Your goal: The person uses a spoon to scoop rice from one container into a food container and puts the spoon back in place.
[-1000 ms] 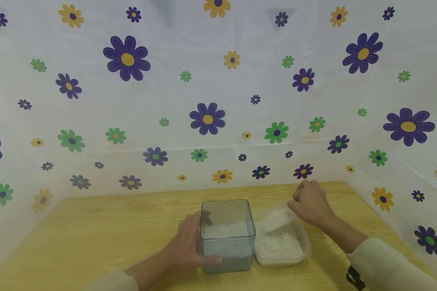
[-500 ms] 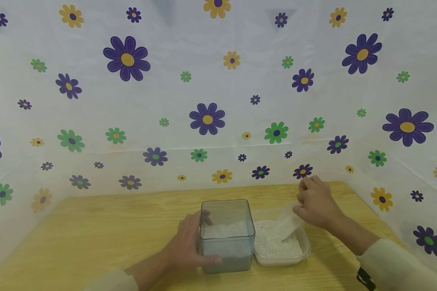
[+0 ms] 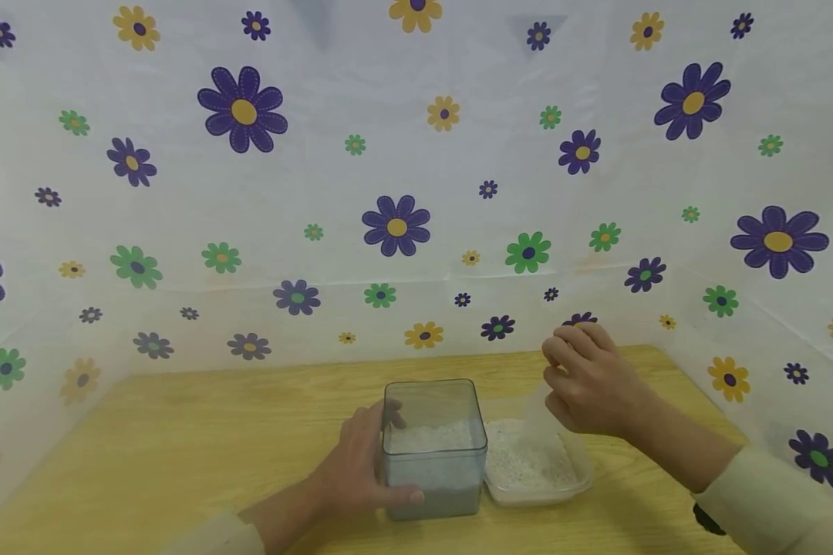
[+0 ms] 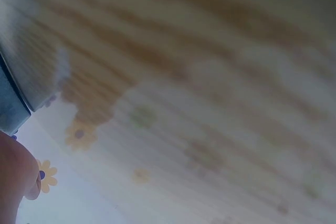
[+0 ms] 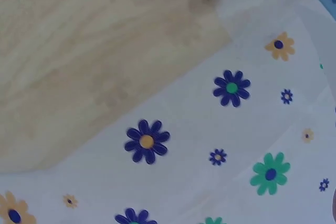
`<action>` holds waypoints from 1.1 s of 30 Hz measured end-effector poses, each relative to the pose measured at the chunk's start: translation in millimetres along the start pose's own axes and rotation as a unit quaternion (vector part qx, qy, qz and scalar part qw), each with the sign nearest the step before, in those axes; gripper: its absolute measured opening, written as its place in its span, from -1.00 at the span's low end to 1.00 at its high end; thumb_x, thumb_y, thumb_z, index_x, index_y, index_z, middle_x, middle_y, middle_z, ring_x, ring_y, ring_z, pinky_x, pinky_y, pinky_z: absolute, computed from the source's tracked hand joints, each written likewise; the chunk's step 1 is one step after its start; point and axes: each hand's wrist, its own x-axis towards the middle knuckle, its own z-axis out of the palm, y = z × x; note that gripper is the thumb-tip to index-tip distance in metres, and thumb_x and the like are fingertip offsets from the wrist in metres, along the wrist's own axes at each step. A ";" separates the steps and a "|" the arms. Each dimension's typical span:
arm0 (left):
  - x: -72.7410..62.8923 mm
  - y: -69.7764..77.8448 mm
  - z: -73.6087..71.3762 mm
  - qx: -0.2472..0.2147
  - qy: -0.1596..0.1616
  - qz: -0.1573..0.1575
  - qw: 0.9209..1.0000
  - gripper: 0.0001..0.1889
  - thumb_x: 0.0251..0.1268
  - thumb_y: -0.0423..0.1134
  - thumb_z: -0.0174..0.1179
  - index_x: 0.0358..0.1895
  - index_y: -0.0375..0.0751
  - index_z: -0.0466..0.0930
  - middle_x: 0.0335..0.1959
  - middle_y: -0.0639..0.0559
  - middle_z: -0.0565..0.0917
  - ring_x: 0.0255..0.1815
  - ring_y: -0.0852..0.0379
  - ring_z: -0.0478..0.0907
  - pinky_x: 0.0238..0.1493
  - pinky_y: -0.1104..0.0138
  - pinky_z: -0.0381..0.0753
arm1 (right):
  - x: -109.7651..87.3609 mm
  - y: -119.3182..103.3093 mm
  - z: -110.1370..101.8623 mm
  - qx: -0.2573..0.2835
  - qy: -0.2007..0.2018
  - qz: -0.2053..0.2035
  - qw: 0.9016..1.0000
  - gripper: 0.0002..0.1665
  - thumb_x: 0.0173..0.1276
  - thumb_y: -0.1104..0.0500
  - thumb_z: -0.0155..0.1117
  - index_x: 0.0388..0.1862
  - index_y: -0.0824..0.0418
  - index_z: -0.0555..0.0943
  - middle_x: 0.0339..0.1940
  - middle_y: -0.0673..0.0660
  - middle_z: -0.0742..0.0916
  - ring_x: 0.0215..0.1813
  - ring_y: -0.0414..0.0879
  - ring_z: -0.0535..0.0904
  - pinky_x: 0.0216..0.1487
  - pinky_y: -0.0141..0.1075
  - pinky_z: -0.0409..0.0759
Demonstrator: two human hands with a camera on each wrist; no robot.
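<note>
In the head view my left hand grips the left side of a tall, see-through grey bin, thumb across its front and fingers behind. White granules lie inside the bin. Right beside it stands a low clear plastic tub that also holds white granules. My right hand, fingers curled, holds a translucent scoop dipping down into the tub; its lower end blends with the granules. The left wrist view shows part of the left hand by the bin's edge.
Both containers stand on a wood-grain table. A white flower-print sheet rises behind the table and along both sides. A dark strap hangs below the right sleeve.
The scoop has gone from tilted over the tub beside the bin to steeper and down in the granules. My right hand moved right, then slightly back left. The left hand stays put.
</note>
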 end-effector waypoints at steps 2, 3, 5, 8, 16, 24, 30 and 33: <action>-0.4 0.0 -1.4 -0.002 0.000 -0.001 1.000 0.05 -0.22 0.35 0.48 0.34 -0.17 0.29 0.08 0.14 0.48 0.01 0.19 0.31 0.11 0.05 0.25 | 10.0 5.4 -3.9 0.000 0.021 0.001 1.000 -0.71 0.13 0.28 -0.17 -0.74 0.20 0.37 -0.41 0.16 0.48 -0.24 0.15 0.39 -0.18 -0.01 0.28; -0.6 0.1 -2.2 -0.003 -0.001 -0.003 1.000 0.05 -0.22 0.35 0.48 0.34 -0.17 0.29 0.08 0.14 0.48 0.00 0.19 0.31 0.11 0.05 0.25 | 14.7 8.0 -5.7 0.001 0.028 0.006 1.000 -0.71 0.17 0.28 -0.16 -0.72 0.22 0.39 -0.41 0.18 0.48 -0.24 0.16 0.39 -0.18 0.00 0.25; -0.1 0.6 -2.3 -0.004 -0.005 -0.007 1.000 0.05 -0.22 0.36 0.48 0.34 -0.16 0.29 0.08 0.14 0.48 0.00 0.20 0.30 0.11 0.05 0.25 | 21.5 12.6 -10.1 -0.004 0.033 0.018 0.999 -0.69 0.27 0.26 -0.15 -0.65 0.25 0.42 -0.41 0.19 0.49 -0.22 0.18 0.39 -0.17 0.04 0.22; 0.2 1.4 -3.0 -0.006 -0.012 -0.017 1.000 0.05 -0.22 0.35 0.48 0.34 -0.15 0.28 0.08 0.15 0.48 0.00 0.20 0.30 0.12 0.05 0.24 | 31.6 16.4 -14.9 -0.012 0.039 0.037 0.998 -0.64 0.42 0.21 -0.12 -0.55 0.29 0.46 -0.40 0.22 0.52 -0.18 0.21 0.39 -0.13 0.09 0.18; -0.5 0.9 -3.4 -0.005 -0.016 -0.020 1.000 0.07 -0.20 0.35 0.48 0.36 -0.18 0.26 0.09 0.13 0.47 0.01 0.19 0.29 0.11 0.07 0.25 | 64.8 7.7 -16.4 -0.016 0.052 0.054 0.997 -0.61 0.52 0.16 -0.05 -0.51 0.29 0.50 -0.45 0.19 0.57 -0.18 0.18 0.45 -0.09 0.04 0.25; -0.3 -0.7 -1.7 -0.002 -0.009 -0.014 1.000 0.04 -0.21 0.36 0.48 0.33 -0.13 0.28 0.08 0.17 0.47 -0.01 0.23 0.29 0.09 0.12 0.24 | 88.8 -19.7 -6.0 -0.022 -0.047 -0.021 0.998 -0.59 0.48 0.28 -0.18 -0.52 0.22 0.54 -0.51 0.10 0.60 -0.28 0.04 0.50 -0.16 -0.17 0.40; 0.5 -0.2 -1.5 0.004 0.005 0.001 1.000 0.03 -0.21 0.35 0.48 0.32 -0.12 0.29 0.06 0.18 0.48 -0.02 0.24 0.30 0.05 0.15 0.26 | 104.2 -40.3 1.2 0.009 -0.209 -0.074 0.975 -0.80 0.38 0.20 0.08 -0.37 0.15 0.64 -0.39 0.00 0.66 -0.25 -0.06 0.44 -0.04 -0.23 0.42; 0.6 0.0 -0.7 0.001 0.001 -0.001 1.000 0.03 -0.21 0.35 0.48 0.34 -0.11 0.27 0.07 0.19 0.47 -0.02 0.24 0.30 0.04 0.17 0.26 | 111.2 -48.9 6.1 0.018 -0.296 -0.092 0.951 -0.84 0.38 0.14 0.14 -0.31 0.11 0.66 -0.35 -0.04 0.66 -0.27 -0.10 0.41 -0.04 -0.26 0.40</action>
